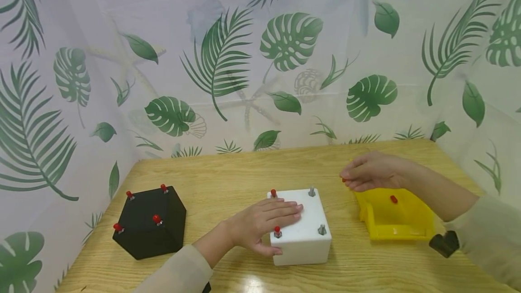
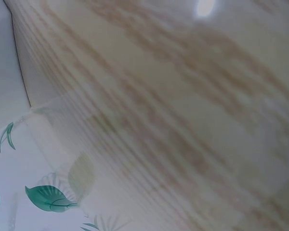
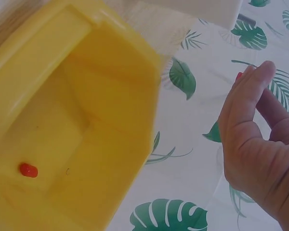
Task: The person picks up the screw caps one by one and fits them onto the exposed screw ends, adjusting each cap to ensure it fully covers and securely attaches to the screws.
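My left hand lies flat across the top of a white box, fingers straight, thumb against its front side. On the box's left corners, two upright bolts wear red caps; the two right-hand bolts are bare metal. Between the fingertips of my right hand is a small red cap, mostly hidden by the fingers. That hand is above the back left edge of a yellow bin. One loose red cap lies on the bin's floor.
At the left of the wooden table stands a black box with red-capped bolts at its corners. A small black object shows by the right sleeve. Leaf-patterned cloth hangs behind and at both sides.
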A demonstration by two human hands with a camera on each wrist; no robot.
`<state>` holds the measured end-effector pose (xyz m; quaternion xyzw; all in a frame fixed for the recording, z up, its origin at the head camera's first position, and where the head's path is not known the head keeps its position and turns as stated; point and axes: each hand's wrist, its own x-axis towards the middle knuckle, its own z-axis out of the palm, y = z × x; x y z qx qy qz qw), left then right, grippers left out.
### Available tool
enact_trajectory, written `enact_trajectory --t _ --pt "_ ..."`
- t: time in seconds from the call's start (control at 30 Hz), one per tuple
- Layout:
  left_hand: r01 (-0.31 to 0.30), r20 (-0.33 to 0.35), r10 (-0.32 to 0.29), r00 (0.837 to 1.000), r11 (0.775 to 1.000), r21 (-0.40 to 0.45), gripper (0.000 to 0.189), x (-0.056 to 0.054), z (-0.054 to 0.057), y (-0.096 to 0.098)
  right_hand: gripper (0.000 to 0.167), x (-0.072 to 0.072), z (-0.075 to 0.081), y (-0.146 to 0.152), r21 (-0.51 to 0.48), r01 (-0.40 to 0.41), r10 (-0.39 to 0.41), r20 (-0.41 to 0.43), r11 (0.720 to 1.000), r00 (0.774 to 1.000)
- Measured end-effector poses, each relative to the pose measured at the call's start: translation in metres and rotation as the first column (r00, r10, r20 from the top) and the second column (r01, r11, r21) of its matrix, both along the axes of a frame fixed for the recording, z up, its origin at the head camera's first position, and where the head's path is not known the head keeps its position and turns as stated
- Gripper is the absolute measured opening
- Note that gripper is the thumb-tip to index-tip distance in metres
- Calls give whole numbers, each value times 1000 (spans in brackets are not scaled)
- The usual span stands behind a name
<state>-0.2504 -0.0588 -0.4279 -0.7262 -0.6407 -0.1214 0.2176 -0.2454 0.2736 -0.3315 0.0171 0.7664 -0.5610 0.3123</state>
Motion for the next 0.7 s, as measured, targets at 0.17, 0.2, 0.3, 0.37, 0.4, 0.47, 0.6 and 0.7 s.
enact_trajectory --t 0.17,0.2,0.3,0.37,0.4,0.47,0.6,0.7 --pt "-2 11 2 1000 1000 4 68 0 -1 0 29 0 2 -8 3 -24 24 -4 1000 1000" --pt "-3 15 3 1000 1000 5 69 0 -1 0 29 0 3 -10 3 -26 26 -6 1000 1000" --pt "-7 16 7 1000 1000 5 70 0 -3 0 28 -1 4 -14 4 -36 36 -11 999 999" --pt "-8 17 8 1000 1000 5 70 0 -3 0 27 -1 5 -18 8 -37 37 -15 999 999" --pt "-8 18 8 1000 1000 5 70 -1 -3 0 27 -1 5 -20 9 -34 35 -15 999 999" --pt "-7 23 7 1000 1000 5 70 -1 -4 1 27 -1 6 -23 13 -33 33 -13 999 999" --pt "-2 31 2 1000 1000 9 70 -1 -5 1 29 -2 7 -30 8 -36 36 -12 999 999" --pt "1 23 -1 1000 1000 13 70 -1 -5 1 29 -2 8 -34 10 -44 44 -15 999 999"
